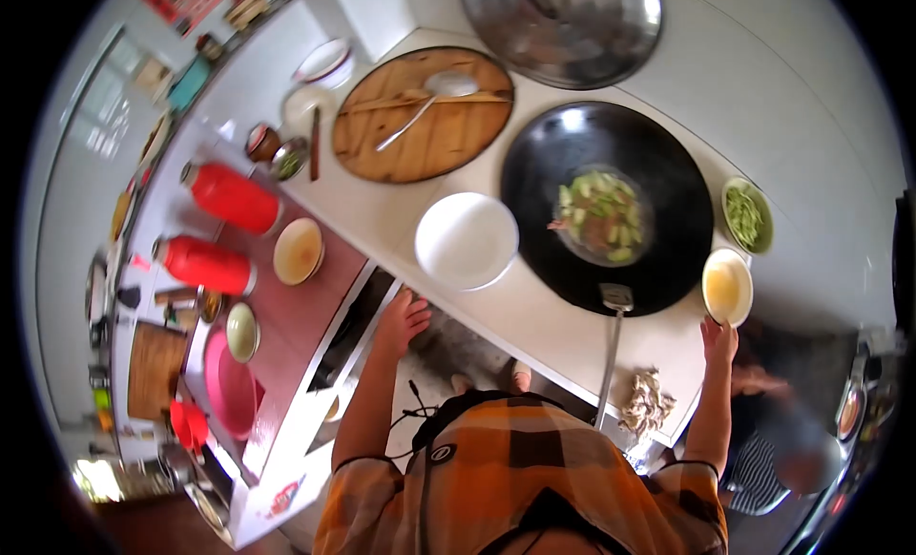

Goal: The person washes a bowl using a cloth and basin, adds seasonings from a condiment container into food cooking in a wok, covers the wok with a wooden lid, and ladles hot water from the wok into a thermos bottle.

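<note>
My right hand (719,339) grips the near rim of a small white bowl (725,286) of yellowish liquid, at the counter's right edge. Left of it is a black wok (668,207) with sliced green vegetables (603,209) cooking in a little liquid. A metal spatula (612,350) rests over the wok's near rim, its handle pointing toward me. My left hand (407,320) hangs by the counter's front edge, fingers apart, holding nothing. The nearest thing to it on the counter is a white bowl (467,241).
A green bowl (745,216) of shredded greens stands beyond the wok. A ladle (429,106) lies on a round wooden board (382,154); a big metal lid (572,40) leans behind. A crumpled cloth (647,402) lies front right. Red flasks (234,197) stand left. Another person (778,460) is low at right.
</note>
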`<action>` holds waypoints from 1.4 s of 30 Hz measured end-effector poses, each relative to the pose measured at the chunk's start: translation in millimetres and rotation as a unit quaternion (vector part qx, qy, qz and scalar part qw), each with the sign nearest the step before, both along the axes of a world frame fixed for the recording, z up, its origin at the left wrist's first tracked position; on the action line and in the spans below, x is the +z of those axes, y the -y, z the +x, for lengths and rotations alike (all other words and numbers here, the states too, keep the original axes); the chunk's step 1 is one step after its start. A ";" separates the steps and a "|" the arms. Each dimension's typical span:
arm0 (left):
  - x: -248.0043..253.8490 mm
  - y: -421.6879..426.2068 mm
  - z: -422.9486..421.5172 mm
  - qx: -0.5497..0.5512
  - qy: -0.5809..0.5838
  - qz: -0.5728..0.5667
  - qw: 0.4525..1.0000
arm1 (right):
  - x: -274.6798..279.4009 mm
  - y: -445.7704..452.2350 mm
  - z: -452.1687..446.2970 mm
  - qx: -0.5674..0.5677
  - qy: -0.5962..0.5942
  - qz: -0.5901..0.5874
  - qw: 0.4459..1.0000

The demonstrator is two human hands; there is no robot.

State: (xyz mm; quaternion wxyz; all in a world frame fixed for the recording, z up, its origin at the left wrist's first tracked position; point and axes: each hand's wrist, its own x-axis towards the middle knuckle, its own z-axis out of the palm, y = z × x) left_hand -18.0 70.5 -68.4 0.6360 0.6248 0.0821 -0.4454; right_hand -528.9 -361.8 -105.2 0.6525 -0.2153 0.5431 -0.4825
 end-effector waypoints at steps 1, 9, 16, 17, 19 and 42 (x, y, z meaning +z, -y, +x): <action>5.9 -1.8 -1.1 0.005 0.014 0.009 1.000 | 5.3 -12.4 4.2 -0.020 -0.069 0.040 0.997; -24.6 20.3 56.2 -0.335 0.685 0.292 0.578 | 62.4 -235.8 48.7 0.638 -0.593 -0.393 0.295; -80.1 68.7 95.9 -0.417 0.681 0.512 0.317 | 42.0 -262.1 78.8 0.495 -0.626 -0.445 0.407; -89.7 74.1 94.2 -0.421 0.668 0.545 0.282 | 33.0 -256.6 78.8 0.476 -0.611 -0.480 0.412; -93.0 79.6 90.5 -0.432 0.649 0.583 0.229 | 48.7 -245.4 96.3 0.430 -0.602 -0.548 0.389; -79.6 79.3 87.6 -0.417 0.652 0.556 0.302 | 49.5 -15.8 283.0 0.155 -0.057 0.037 0.986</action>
